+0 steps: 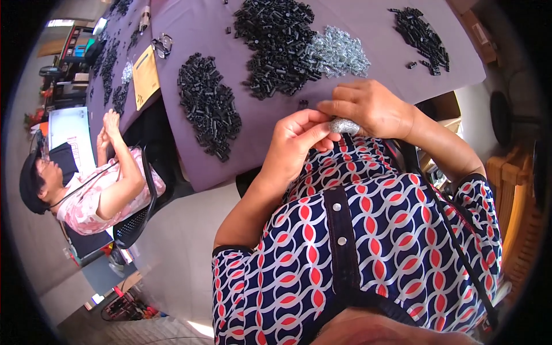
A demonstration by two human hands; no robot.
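Observation:
Both of my hands meet at the near edge of the purple-covered table. My left hand [292, 142] is closed, its thumb and forefinger pinched together; whatever is between the tips is too small to make out. Touching it, my right hand [371, 109] is curled with its fingers bent. A rounded, glittering silvery mass [345, 126] shows under the right fingers, beside the left thumb. Just beyond my hands lies a heap of small shiny silver pieces [339, 53]. It adjoins a large heap of short black cylindrical pieces [279, 46].
More black pieces form a long heap [208, 103] at left and a smaller heap [422, 40] at far right. Another person [109, 178] sits at the left with hands together, near a yellow envelope [145, 77] and glasses [163, 45]. A wooden chair [512, 201] stands right.

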